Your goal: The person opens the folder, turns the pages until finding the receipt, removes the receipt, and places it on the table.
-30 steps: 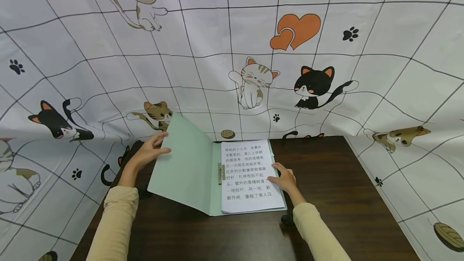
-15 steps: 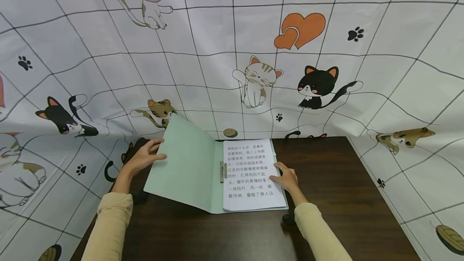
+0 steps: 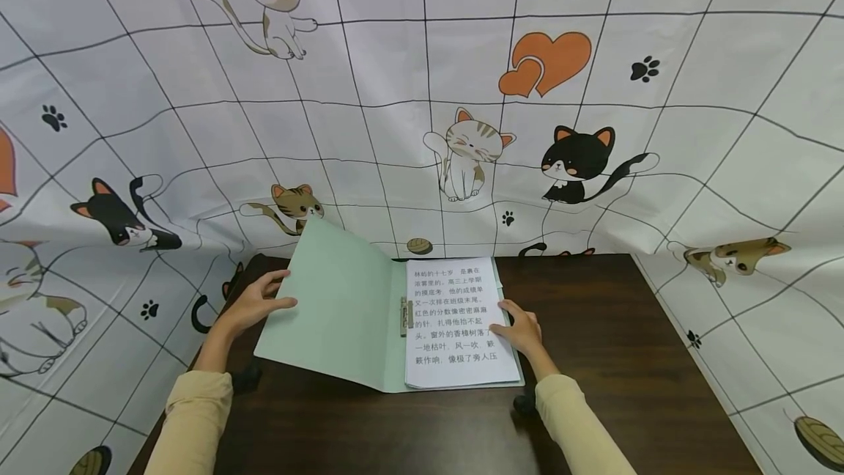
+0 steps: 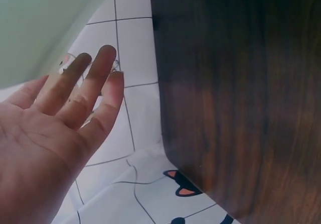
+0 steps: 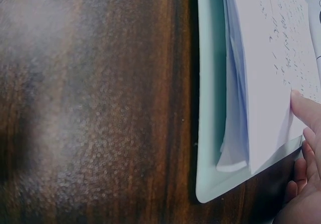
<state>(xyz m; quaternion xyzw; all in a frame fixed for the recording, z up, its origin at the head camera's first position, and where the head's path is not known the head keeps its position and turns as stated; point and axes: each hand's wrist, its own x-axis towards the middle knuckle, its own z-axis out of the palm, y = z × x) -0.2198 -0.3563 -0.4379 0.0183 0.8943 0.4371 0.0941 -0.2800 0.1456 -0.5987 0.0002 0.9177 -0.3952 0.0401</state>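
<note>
A pale green file folder [image 3: 336,314] lies spread on the table, its left cover raised at a slant. My left hand [image 3: 253,304] holds that cover's outer edge, thumb on the inner face and fingers behind; in the left wrist view the cover [image 4: 35,28] hides the thumb. Printed sheets [image 3: 445,350] form a stack on the folder's right side, beside a metal clip [image 3: 404,316] at the spine. At their right edge, my right hand [image 3: 521,328] grips the folder's side, thumb on the top sheet [image 5: 271,48] and other fingers past the edge.
The dark wooden table [image 3: 606,358] carries the folder. A cloth [image 3: 369,57] printed with cats and grid lines hangs behind and at both sides. Small dark objects show by each wrist, one below the right wrist [image 3: 524,403].
My left hand has moved left and down with the folder's cover, which leans lower and wider now. The right hand stays at the edge of the sheets. The head view has shifted slightly.
</note>
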